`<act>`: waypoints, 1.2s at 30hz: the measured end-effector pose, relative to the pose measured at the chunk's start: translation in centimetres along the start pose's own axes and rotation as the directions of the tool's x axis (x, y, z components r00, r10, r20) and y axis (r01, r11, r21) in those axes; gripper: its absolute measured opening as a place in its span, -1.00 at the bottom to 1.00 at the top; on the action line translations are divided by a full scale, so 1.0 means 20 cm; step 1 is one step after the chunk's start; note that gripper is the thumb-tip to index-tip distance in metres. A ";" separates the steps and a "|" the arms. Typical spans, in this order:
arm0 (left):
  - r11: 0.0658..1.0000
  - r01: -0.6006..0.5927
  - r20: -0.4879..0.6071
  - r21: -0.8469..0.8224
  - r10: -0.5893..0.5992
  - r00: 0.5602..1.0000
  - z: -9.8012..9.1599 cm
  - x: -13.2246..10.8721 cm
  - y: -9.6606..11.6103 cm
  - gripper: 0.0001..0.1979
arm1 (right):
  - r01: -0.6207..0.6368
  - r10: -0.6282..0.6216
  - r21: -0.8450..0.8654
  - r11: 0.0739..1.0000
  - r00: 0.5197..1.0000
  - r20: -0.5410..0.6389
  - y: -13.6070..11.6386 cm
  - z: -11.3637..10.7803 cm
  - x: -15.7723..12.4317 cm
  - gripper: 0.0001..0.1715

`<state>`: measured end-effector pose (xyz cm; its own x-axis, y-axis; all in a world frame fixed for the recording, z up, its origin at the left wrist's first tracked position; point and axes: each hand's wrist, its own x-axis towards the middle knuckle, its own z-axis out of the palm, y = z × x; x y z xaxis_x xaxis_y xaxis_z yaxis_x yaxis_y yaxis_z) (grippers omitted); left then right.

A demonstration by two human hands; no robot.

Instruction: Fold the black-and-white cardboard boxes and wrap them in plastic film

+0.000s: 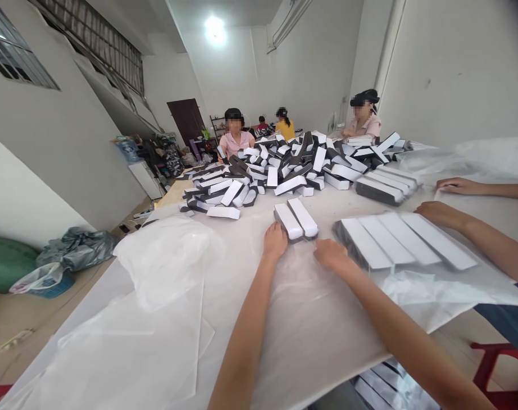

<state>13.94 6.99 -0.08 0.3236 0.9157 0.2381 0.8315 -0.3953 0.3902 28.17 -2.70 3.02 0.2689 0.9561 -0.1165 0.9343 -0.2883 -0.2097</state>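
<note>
Two long white pieces with black sides (296, 218) lie side by side on the table in front of me, seemingly inside a clear plastic bag (296, 270). My left hand (276, 241) is closed at their left near corner, gripping the bag's edge. On the other side, my right hand (332, 255) has its fingers curled on the bag, just off the right piece. Its fingertips are partly hidden. To the right lies a bagged row of several such pieces (406, 240).
A large heap of loose white-and-black pieces (271, 176) covers the far table. Clear plastic bags (164, 256) lie at left. Another person's hands (444, 213) are at right, near a second bagged stack (387, 185). Two people sit across. A red stool (493, 364) stands at lower right.
</note>
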 end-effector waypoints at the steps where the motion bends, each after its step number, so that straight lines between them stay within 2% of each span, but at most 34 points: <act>1: 1.000 -0.002 -0.014 -0.016 0.001 1.000 -0.01 0.00 0.00 -0.52 | -0.018 0.018 0.008 1.000 1.000 -0.012 0.01 -0.03 0.00 -0.70; 2: 1.000 -0.005 -0.027 -0.031 0.004 1.000 -0.01 0.00 0.01 -0.52 | -0.029 0.030 0.017 0.999 0.998 -0.053 0.03 -0.06 0.00 -0.67; 4: 0.998 -0.013 -0.045 -0.058 0.010 0.999 0.00 0.00 0.01 -0.51 | 0.002 0.006 0.037 0.999 0.974 -0.226 0.04 -0.11 0.01 -0.58; 6: 0.997 -0.008 -0.038 -0.074 0.005 0.999 0.01 0.00 0.00 -0.49 | 0.101 -0.081 0.028 0.995 0.913 -0.400 0.02 -0.13 0.07 -0.53; 8: 0.997 0.005 -0.010 -0.072 -0.006 1.000 0.03 0.00 -0.01 -0.48 | 0.212 -0.196 -0.016 0.977 0.871 -0.450 -0.01 -0.12 0.16 -0.48; 10: 0.998 0.013 0.020 -0.053 -0.012 1.000 0.05 -0.01 -0.01 -0.46 | 0.288 -0.286 -0.054 0.956 0.877 -0.385 -0.05 -0.07 0.27 -0.43; 13: 1.000 0.005 0.049 -0.012 -0.004 0.999 0.07 -0.01 -0.02 -0.43 | 0.318 -0.328 -0.079 0.945 0.907 -0.265 -0.10 0.02 0.40 -0.38; 18: 0.999 -0.011 0.084 0.046 0.007 0.996 0.09 -0.02 -0.02 -0.42 | 0.287 -0.303 -0.098 0.953 0.914 -0.269 -0.13 0.10 0.45 -0.35; 30: 0.999 -0.010 0.089 0.052 0.006 0.996 0.09 -0.02 -0.02 -0.42 | 0.250 -0.258 -0.065 0.966 0.948 -0.188 -0.12 0.11 0.45 -0.32; 36: 1.000 0.001 0.088 0.016 -0.003 0.996 0.10 -0.02 -0.02 -0.41 | 0.203 -0.214 -0.088 0.975 0.965 -0.150 -0.22 0.06 0.47 -0.30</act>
<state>14.35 6.86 -2.08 0.3598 0.9195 0.1583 0.8390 -0.3931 0.3762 26.22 7.59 1.61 0.0946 0.9925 0.0780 0.9862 -0.0827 -0.1431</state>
